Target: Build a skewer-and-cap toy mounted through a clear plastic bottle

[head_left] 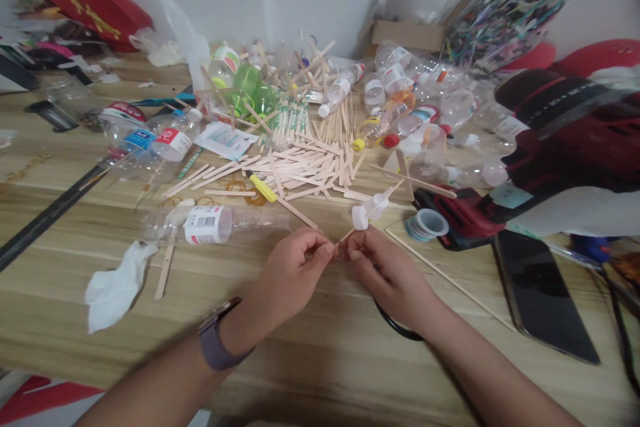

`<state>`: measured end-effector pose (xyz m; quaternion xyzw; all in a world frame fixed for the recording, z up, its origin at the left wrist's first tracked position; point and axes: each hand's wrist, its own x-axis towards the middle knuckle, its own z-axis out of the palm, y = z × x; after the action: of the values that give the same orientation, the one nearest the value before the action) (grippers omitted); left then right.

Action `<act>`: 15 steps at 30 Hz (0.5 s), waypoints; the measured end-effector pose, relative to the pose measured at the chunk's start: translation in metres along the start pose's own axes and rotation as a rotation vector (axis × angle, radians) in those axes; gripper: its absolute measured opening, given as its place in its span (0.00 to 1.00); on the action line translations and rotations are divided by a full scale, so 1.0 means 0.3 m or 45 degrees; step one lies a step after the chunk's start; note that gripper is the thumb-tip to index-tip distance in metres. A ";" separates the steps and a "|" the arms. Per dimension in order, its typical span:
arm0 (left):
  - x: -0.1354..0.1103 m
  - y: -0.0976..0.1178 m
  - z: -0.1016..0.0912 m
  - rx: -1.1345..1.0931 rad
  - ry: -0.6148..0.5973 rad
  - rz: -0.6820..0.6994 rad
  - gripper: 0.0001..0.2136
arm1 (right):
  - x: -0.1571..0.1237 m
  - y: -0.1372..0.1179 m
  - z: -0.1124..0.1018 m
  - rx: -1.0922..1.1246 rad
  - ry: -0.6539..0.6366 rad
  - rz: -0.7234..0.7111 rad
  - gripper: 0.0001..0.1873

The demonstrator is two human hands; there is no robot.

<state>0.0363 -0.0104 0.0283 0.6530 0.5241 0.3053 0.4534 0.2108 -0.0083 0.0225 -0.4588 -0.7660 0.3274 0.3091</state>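
My left hand (290, 273) and my right hand (387, 273) meet above the wooden table (320, 360), fingertips almost touching. Both pinch the near end of a thin wooden skewer (373, 212) that slants up to the right and runs through two white bottle caps (361, 217). The fingers of each hand are closed on the skewer. A grey watch sits on my left wrist. A black loop (395, 327) shows under my right wrist. An empty clear plastic bottle (215, 224) lies on its side just left of my left hand.
A heap of craft sticks (295, 170) and rubber bands lies behind the hands, with several plastic bottles (400, 113) further back. A red power drill (540, 167), tape roll (427, 223) and dark phone (543, 297) are at right. A crumpled tissue (117, 287) lies at left.
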 end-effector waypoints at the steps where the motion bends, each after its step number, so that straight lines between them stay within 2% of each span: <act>1: 0.000 0.000 0.000 0.008 -0.006 -0.004 0.12 | 0.000 0.000 -0.001 -0.010 -0.001 0.000 0.08; 9: -0.001 0.005 -0.001 0.012 -0.057 -0.081 0.13 | -0.002 0.003 0.001 -0.050 0.005 0.025 0.08; 15: -0.005 0.018 0.001 -0.180 -0.215 -0.227 0.13 | -0.004 0.012 0.006 -0.056 -0.026 0.020 0.08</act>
<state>0.0382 -0.0122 0.0333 0.5937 0.5173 0.2441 0.5660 0.2117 -0.0083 0.0184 -0.4681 -0.7726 0.3176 0.2884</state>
